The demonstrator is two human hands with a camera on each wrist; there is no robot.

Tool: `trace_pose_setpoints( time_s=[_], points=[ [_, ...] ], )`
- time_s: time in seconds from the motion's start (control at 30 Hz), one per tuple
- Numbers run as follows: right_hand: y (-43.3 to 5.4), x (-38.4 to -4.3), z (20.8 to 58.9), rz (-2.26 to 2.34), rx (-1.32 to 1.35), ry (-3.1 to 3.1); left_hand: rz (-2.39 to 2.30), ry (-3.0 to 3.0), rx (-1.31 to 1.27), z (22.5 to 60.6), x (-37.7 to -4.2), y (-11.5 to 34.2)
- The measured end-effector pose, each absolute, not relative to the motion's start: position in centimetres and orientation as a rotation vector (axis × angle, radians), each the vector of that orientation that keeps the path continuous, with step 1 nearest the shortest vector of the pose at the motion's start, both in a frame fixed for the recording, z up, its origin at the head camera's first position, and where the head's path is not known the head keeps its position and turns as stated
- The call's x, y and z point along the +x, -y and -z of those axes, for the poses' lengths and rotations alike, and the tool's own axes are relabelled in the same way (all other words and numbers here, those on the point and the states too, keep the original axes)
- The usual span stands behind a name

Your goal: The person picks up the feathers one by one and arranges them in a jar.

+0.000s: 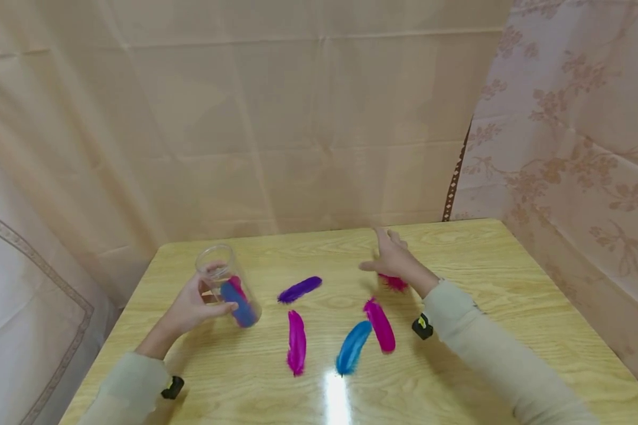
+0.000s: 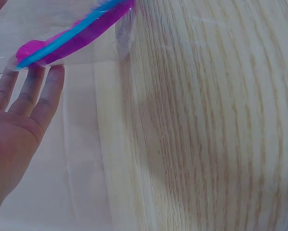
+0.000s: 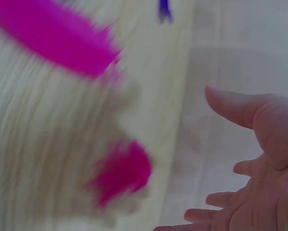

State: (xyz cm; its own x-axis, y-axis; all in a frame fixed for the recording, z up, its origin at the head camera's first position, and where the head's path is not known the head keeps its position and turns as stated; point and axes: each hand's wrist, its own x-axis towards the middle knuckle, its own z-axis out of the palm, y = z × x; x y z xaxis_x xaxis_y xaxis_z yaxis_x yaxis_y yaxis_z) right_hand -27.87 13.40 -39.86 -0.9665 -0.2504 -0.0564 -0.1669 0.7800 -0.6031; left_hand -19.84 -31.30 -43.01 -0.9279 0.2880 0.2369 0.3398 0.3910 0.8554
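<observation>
My left hand [image 1: 194,304] grips a clear plastic cup [image 1: 224,268], tilted, with its mouth toward the back left. Inside the cup lie blue and magenta feathers [image 2: 81,36], pressed along its wall. The right hand [image 1: 396,260] hovers over the table's back right with fingers spread and nothing held. Just below it is a crimson feather [image 1: 393,283], partly hidden by the wrist in the head view. Nearer lie a magenta feather [image 1: 380,327] and a blue feather [image 1: 353,348], their edges close together. A pink feather [image 1: 296,342] and a purple feather [image 1: 300,289] lie between the hands.
The wood-grain table [image 1: 457,366] reaches back to a beige curtain [image 1: 298,118]. A floral cloth [image 1: 579,118] hangs along the right side, and a white cloth [image 1: 26,307] along the left. Light glares off the table's near middle.
</observation>
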Motion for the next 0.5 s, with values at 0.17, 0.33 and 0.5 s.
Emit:
trace_pose_setpoints(
  time_s=[0.17, 0.33, 0.5],
  points=[
    [-15.2, -28.2, 41.8, 0.772, -0.266, -2.816, 1.609, 2.570, -0.587, 43.2, -19.9, 31.2],
    [-15.7, -28.5, 42.8, 0.663, -0.290, -2.808, 1.619, 2.562, -0.599, 43.1, -19.7, 31.2],
    [-15.8, -29.1, 43.3, 0.596, -0.242, -2.806, 1.622, 2.563, -0.596, 42.9, -19.6, 31.2]
  ],
)
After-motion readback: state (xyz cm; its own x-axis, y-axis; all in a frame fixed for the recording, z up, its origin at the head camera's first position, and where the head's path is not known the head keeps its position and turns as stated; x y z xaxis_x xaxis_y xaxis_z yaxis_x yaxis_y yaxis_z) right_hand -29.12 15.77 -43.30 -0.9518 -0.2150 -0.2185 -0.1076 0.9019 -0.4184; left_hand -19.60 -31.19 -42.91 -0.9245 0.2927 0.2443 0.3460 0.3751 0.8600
